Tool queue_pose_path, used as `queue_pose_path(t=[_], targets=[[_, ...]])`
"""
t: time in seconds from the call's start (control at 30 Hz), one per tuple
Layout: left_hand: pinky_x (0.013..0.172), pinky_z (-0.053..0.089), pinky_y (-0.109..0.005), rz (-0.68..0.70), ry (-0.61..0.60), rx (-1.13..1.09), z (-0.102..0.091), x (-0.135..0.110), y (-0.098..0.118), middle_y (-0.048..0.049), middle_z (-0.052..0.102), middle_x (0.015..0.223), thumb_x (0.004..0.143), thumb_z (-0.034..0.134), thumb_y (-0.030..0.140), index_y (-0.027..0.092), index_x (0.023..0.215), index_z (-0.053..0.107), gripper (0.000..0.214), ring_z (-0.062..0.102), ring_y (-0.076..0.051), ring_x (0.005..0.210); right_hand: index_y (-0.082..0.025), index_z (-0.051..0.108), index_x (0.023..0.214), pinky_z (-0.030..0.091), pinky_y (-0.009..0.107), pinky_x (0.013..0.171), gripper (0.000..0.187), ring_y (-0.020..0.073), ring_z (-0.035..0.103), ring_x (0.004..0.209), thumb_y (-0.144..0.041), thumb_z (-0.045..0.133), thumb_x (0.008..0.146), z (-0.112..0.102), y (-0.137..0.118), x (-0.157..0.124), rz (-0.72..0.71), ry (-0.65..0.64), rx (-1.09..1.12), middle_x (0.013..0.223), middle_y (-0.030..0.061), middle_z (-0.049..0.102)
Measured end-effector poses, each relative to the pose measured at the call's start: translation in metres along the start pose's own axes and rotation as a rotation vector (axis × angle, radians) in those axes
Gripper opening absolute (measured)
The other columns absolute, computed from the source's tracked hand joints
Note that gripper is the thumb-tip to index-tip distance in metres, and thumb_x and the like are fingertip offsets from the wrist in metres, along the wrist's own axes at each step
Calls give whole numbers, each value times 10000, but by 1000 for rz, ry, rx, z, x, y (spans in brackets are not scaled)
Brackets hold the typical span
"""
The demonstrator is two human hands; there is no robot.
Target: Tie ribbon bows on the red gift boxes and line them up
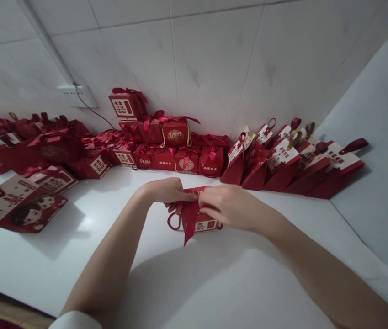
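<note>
A small red gift box (205,225) with a white printed panel and dark red cord loops at its sides sits on the white table in front of me. Over its top lies a red ribbon (189,221), one tail hanging down the front face. My left hand (171,192) is closed on the ribbon at the left of the box top. From the right, my right hand (230,203) pinches the ribbon close to the left fingertips. The fingers cover most of the box top, so any knot there is hidden.
Red boxes with ribbon bows (166,157) stand stacked along the tiled wall. Wedge-shaped red boxes with strap loops (283,160) line the right corner. More red boxes (56,151) crowd the left, where one cartoon-printed box (39,210) stands nearer. A socket strip (77,96) is on the wall.
</note>
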State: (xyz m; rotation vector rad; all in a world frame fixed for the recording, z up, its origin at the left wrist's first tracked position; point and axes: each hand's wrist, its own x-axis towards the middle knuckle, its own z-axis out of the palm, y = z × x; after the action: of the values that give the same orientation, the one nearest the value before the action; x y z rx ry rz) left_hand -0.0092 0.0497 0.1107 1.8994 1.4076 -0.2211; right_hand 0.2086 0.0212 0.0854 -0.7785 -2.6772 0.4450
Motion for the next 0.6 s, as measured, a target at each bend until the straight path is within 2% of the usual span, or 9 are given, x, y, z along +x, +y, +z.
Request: queue_pose_path(t=[0.13,0.23,0.3,0.37,0.43,0.5,0.53,0.57,0.6], targets=[[562,386,-287,9,31,47,1,1,-1,-44,610,489,767,515,761,172,489,652,665,509,-136,465,-217,621,940,396,330,634,67,245,653,808,-279,610,918,4,-27,-13,19,-255,-44,904,52,706],[547,378,-284,29,36,67,-1,-2,-1,-36,593,491,770,515,758,176,503,644,653,507,-136,470,-222,649,978,431,352,652,142,292,674,851,-285,676,854,6,-33,-20,54,-336,-55,944,77,719],[531,376,-281,46,78,80,-4,-8,-1,-32,592,511,790,500,743,175,540,643,637,508,-135,478,-212,678,917,437,368,626,125,314,681,807,-314,675,845,4,-32,-22,148,-385,-99,904,104,722],[517,381,-271,63,151,72,-8,-15,-2,-25,617,577,816,491,713,180,689,689,583,525,-136,499,-204,690,808,434,382,596,165,329,683,745,-353,646,862,-3,-29,-23,263,-421,-153,814,122,716],[520,397,-261,76,257,38,-13,-24,-4,-29,670,731,834,500,675,202,972,698,531,557,-134,532,-202,690,752,440,394,593,241,343,683,721,-403,631,871,-11,-24,-23,368,-406,-191,742,131,699],[550,421,-261,75,360,17,-17,-31,-7,-51,694,925,837,516,651,226,1199,608,566,596,-138,588,-190,714,873,462,412,618,266,367,688,749,-449,661,844,-18,-14,-22,483,-336,-206,757,149,701],[574,432,-264,72,399,26,-18,-33,-8,-64,691,996,832,522,650,230,1251,571,595,616,-148,633,-172,704,1026,479,430,643,361,388,690,788,-464,692,814,-20,-7,-21,542,-287,-201,815,168,710],[608,443,-267,69,416,47,-18,-34,-10,-74,687,1045,824,530,651,229,1272,556,616,635,-164,696,-154,633,1221,496,454,685,553,413,688,860,-465,734,775,-20,2,-20,572,-233,-179,922,195,716],[650,452,-270,61,408,74,-18,-35,-11,-81,684,1082,814,540,654,227,1286,550,637,650,-184,776,-143,483,1405,506,486,747,803,440,668,970,-459,777,728,-19,12,-18,568,-191,-135,1071,225,695]])
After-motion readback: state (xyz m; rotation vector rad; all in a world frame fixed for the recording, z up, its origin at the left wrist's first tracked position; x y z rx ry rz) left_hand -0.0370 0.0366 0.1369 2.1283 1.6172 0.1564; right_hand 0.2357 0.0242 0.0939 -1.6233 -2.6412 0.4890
